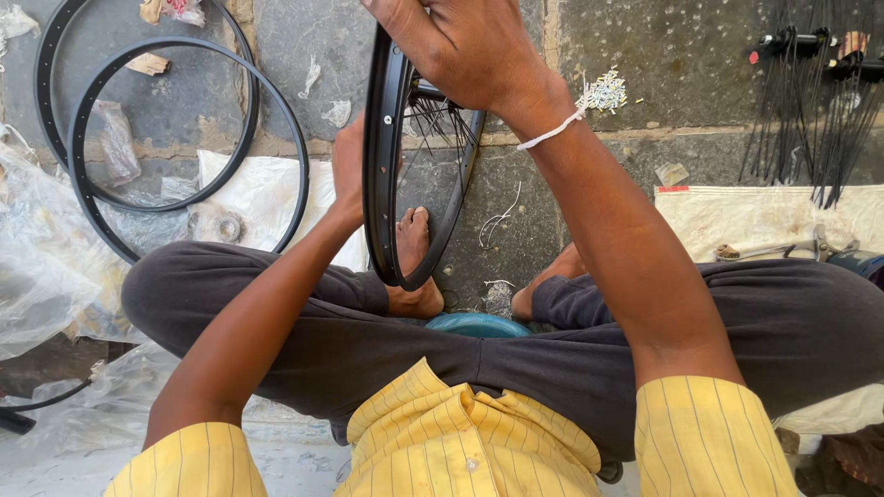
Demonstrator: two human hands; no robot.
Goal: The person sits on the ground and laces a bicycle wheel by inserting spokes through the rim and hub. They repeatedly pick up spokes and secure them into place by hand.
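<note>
Head view looks down past crossed legs in dark trousers point(368, 331) to the black metal bicycle rim with loose spokes point(379, 166), upright between the knees. Left hand point(348, 175) presses its outer side; right hand point(460, 46) clasps the top. Spokes could snag fingers if the rim tips. Beyond, two bare black rims point(184, 138) crowd the stone floor point(663, 74) left; loose spokes point(810, 120) lie far right.

floor: grey stone slabs point(645, 64) | white sheet point(764, 216) | daylight
</note>
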